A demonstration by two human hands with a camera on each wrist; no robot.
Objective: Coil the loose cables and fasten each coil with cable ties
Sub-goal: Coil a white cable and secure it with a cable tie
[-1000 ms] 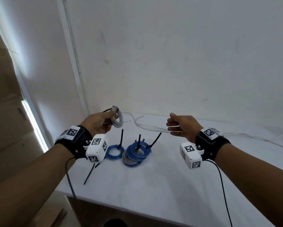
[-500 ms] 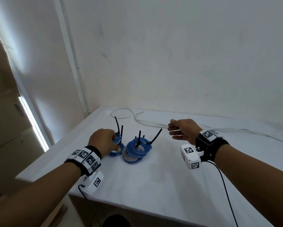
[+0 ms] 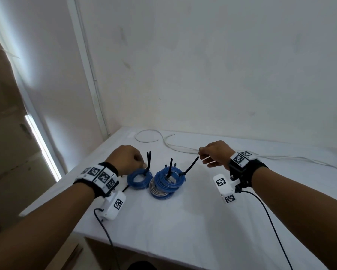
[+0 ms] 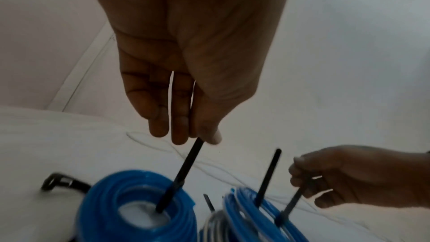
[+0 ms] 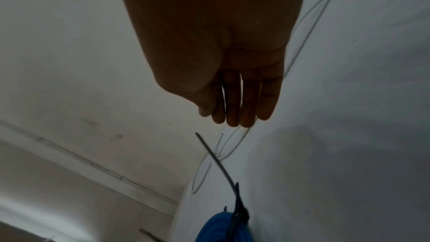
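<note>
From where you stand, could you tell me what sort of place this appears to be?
Probably a plain indoor work corner: a white-covered table set against bare white walls, holding tied blue cable coils and a loose white cable.

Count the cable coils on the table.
4. A lone blue coil lies by the left hand, which pinches its cable tie. Three are stacked beside it: top blue coil, grey coil, bottom blue coil. The stack may hide more.
</note>
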